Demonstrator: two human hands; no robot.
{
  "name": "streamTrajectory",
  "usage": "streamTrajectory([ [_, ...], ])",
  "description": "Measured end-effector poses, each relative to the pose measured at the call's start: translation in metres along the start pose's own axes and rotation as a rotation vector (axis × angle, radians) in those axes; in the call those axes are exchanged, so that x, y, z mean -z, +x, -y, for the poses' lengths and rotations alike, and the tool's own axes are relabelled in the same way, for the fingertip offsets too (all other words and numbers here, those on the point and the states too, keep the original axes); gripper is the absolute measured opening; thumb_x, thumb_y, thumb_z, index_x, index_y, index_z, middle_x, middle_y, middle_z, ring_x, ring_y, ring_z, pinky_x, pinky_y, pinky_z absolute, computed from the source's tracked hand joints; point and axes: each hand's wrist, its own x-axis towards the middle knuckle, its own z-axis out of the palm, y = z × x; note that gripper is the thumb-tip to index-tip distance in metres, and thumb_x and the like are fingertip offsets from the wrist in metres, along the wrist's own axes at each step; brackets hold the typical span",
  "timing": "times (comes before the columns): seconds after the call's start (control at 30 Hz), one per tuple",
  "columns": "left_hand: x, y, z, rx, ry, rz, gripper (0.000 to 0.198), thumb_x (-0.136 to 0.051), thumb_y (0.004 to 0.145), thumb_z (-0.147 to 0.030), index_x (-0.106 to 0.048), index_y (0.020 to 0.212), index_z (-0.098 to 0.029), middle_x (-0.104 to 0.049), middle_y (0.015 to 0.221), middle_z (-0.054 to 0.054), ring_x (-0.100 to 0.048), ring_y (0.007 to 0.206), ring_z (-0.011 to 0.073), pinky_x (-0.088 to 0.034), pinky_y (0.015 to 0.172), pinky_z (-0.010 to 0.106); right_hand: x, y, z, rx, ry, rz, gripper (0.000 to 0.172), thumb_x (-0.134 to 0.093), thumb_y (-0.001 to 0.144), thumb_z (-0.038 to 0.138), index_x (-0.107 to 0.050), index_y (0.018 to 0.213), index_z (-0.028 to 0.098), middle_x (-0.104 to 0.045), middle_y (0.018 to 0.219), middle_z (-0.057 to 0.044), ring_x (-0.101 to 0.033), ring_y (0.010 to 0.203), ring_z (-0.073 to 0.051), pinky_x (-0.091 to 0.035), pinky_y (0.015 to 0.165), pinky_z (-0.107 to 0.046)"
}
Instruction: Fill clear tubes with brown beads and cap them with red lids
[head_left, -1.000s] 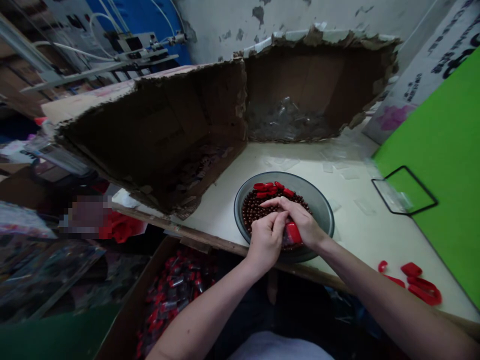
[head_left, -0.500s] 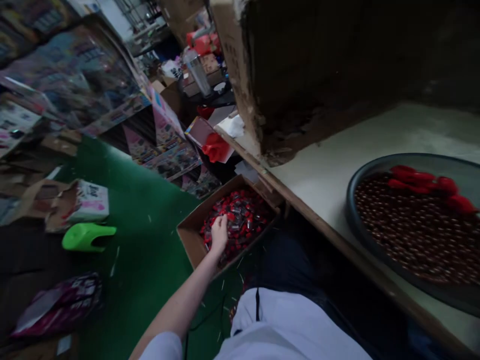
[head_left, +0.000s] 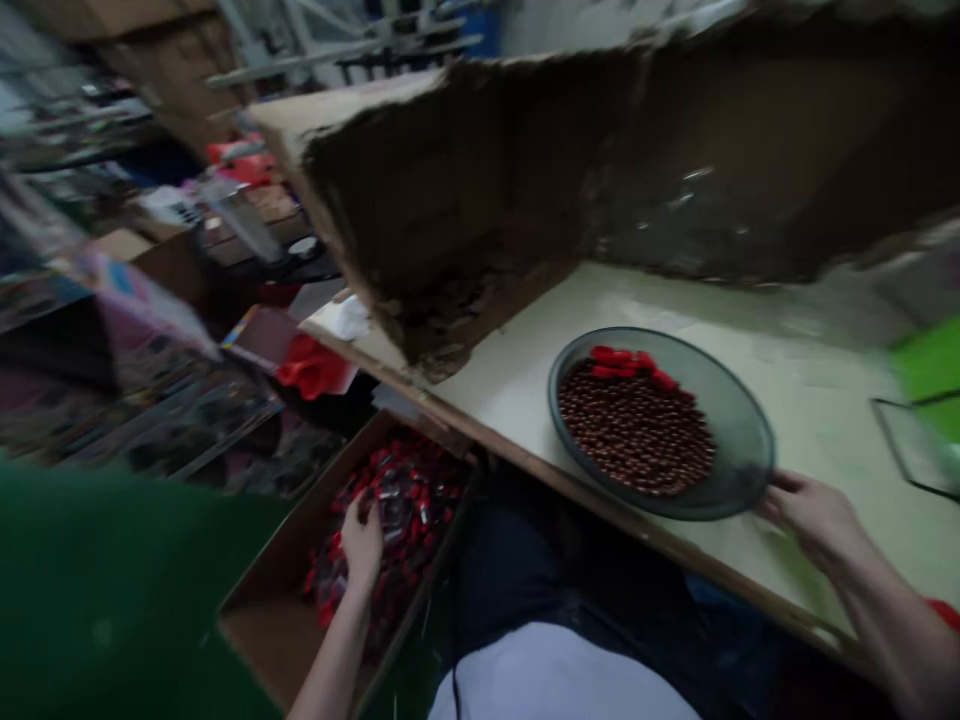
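My left hand [head_left: 362, 548] reaches down into a cardboard box [head_left: 262, 620] on the floor, its fingers among a heap of red-and-silver packaged items [head_left: 409, 510]. Whether it grips any of them is hidden. My right hand [head_left: 810, 520] rests by the rim of a grey bowl [head_left: 739, 440] on the table, its fingers apart and holding nothing. The bowl holds a mass of small brown beads [head_left: 637, 435], with several red pieces [head_left: 622, 362] lying along their far side.
A pale table [head_left: 817, 400] has a torn, dark cardboard screen [head_left: 450, 220] along its back. A wire frame [head_left: 907, 445] and a green panel [head_left: 934, 365] stand at the right. A red cloth [head_left: 311, 367] lies past the table's near corner, and my white shirt [head_left: 555, 680] fills the bottom.
Both hands have left the bowl. My left hand went down into the box, and my right hand has come back to the bowl's rim. The view has swung left and tilted.
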Motion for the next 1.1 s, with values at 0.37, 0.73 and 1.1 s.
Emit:
streamTrajectory([
  [0.37, -0.101, -0.096, -0.261, -0.714, -0.532, 0.332, 0.031, -0.053, 0.086, -0.028, -0.060, 0.114, -0.018, -0.066, 0.100, 0.007, -0.063, 0.092, 0.0164, -0.049, 0.086, 0.030, 0.022, -0.025, 0.082, 0.103, 0.559, -0.106, 0.041, -0.078, 0.066, 0.033, -0.057, 0.102, 0.026, -0.062, 0.090, 0.000, -0.060, 0.083, -0.012, -0.055, 0.068, -0.020],
  [0.73, -0.151, -0.124, -0.294, -0.845, -0.449, 0.536, 0.024, -0.049, 0.087, -0.018, -0.062, 0.107, -0.019, -0.065, 0.102, 0.007, -0.060, 0.094, 0.0161, -0.049, 0.086, 0.031, -0.037, 0.017, 0.102, 0.463, -0.376, 0.457, 0.029, -0.063, 0.079, 0.039, -0.068, 0.101, 0.022, -0.049, 0.123, -0.010, -0.063, 0.085, -0.018, -0.055, 0.079, -0.036],
  [1.1, -0.147, -0.127, -0.294, -0.874, -0.391, 0.547, 0.024, -0.047, 0.089, -0.019, -0.061, 0.108, -0.020, -0.063, 0.101, 0.008, -0.059, 0.097, 0.0181, -0.046, 0.088, 0.033, -0.065, 0.058, 0.115, 0.823, -1.259, 0.522, 0.023, -0.044, 0.087, 0.011, -0.066, 0.085, 0.015, -0.065, 0.087, -0.013, -0.063, 0.072, -0.021, -0.041, 0.055, -0.028],
])
